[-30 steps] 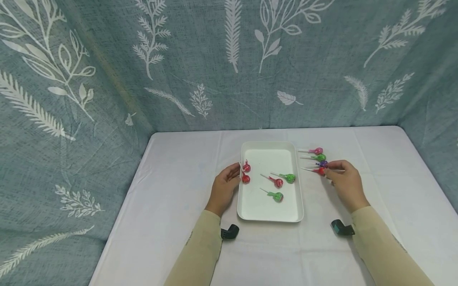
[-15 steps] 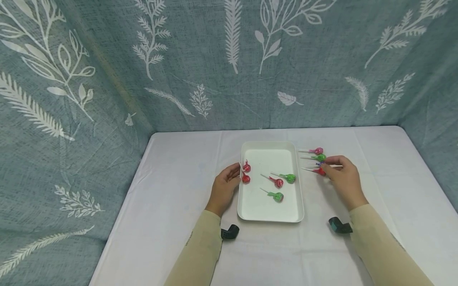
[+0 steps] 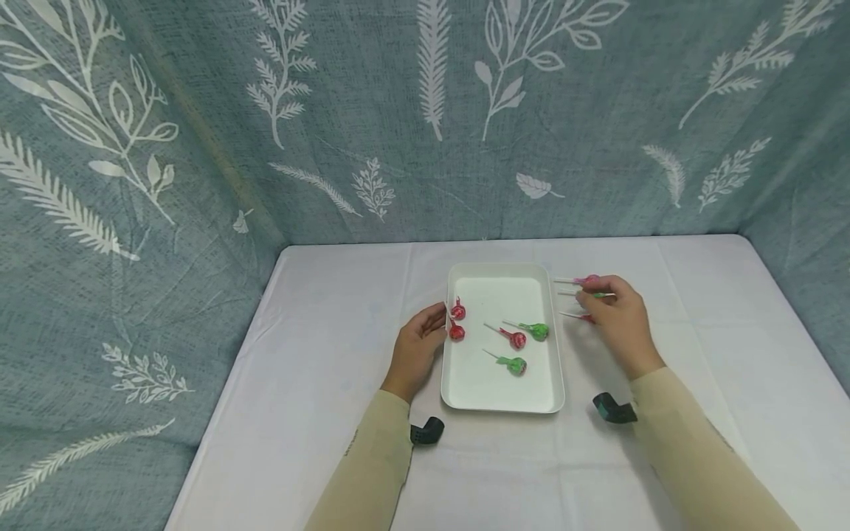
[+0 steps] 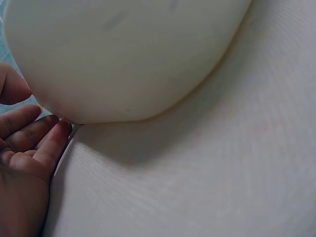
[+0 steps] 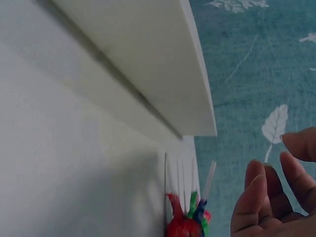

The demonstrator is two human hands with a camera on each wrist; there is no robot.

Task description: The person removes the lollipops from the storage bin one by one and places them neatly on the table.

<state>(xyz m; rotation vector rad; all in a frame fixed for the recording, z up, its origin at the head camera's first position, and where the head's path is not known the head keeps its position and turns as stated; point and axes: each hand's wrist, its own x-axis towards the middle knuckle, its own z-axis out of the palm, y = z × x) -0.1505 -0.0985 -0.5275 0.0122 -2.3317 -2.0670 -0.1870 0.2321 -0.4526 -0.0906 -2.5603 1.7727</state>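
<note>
My left hand [image 3: 413,350] rests at the left side of a white tray [image 3: 478,387], relaxed fingertips right at its wall, as the left wrist view also shows. Two red lollipops [image 3: 457,332] lie beside those fingers against the tray's left wall. My right hand [image 3: 619,321] hovers over a row of lollipops right of the tray, thumb and fingers parted with nothing visible between them. A pink lollipop [image 3: 591,279] sticks out beyond it, a red lollipop [image 5: 181,228] lies at the near end, and a purple-blue one [image 5: 199,211] shows in the right wrist view.
Inside the tray lie another red lollipop [image 3: 516,339] and two green lollipops [image 3: 515,365]. A white cloth [image 3: 332,354] covers the table. Patterned teal curtains [image 3: 372,110] stand behind and beside it. Black wrist devices [image 3: 427,431] jut from both sleeves.
My right hand has moved from the purple and red lollipops leftward and away from me, now covering part of the row. My left hand and the tray have stayed put.
</note>
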